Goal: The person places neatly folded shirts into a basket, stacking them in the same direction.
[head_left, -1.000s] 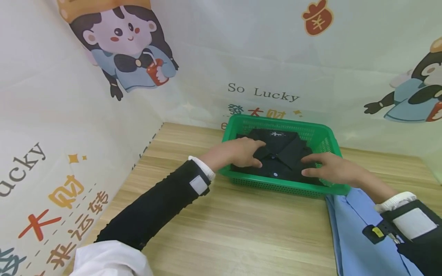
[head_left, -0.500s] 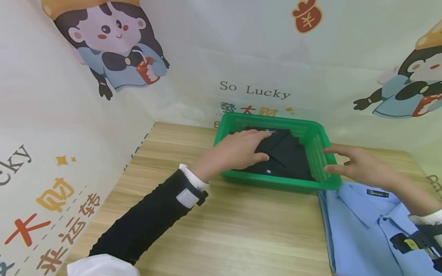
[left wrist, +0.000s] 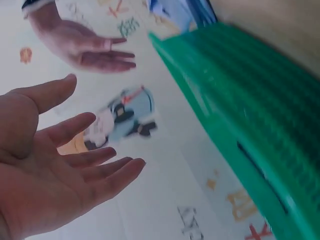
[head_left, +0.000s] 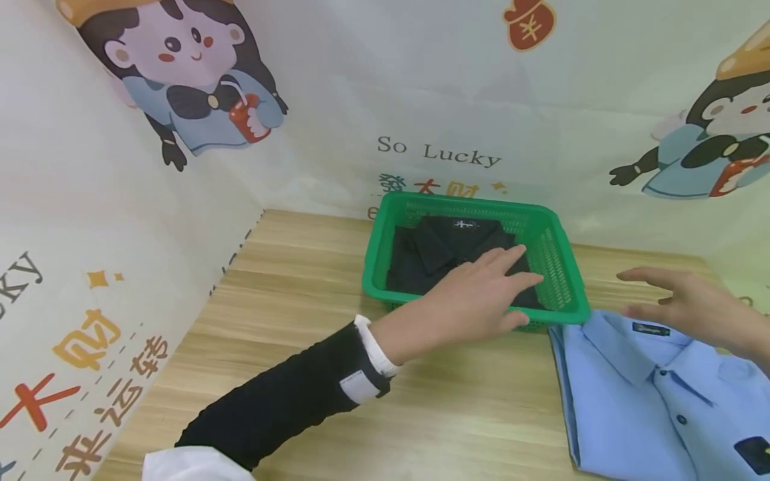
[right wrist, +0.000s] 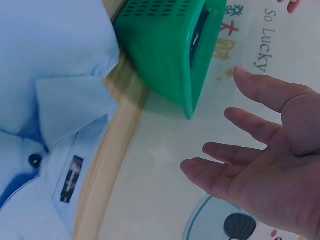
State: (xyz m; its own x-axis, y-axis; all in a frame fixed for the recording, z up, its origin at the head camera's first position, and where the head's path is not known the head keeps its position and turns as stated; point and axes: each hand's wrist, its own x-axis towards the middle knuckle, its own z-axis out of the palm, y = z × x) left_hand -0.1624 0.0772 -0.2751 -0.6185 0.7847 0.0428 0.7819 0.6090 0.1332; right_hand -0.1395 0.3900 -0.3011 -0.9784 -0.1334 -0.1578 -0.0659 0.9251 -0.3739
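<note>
In the head view a folded black shirt (head_left: 421, 250) lies inside a green plastic basket (head_left: 375, 267). My left hand (head_left: 463, 300) is over the basket's front side, fingers spread and holding nothing; the left wrist view shows its palm beside the basket wall (left wrist: 240, 115). To the right of the basket lies a folded light blue shirt (head_left: 625, 394), collar toward the back, with a dark neck label. My right hand (head_left: 698, 307) hovers over the collar end of that blue shirt, fingers apart and nothing in them.
Everything stands on a wood-grain table (head_left: 313, 267). A white printed cloth (head_left: 337, 80) with cartoon figures and lettering closes off the back and the left side. The basket stands close to the rear cloth.
My right hand has moved right, from over the black shirt in the basket to above the blue shirt. My left hand has shifted right across the basket's front. The head view has turned slightly right.
</note>
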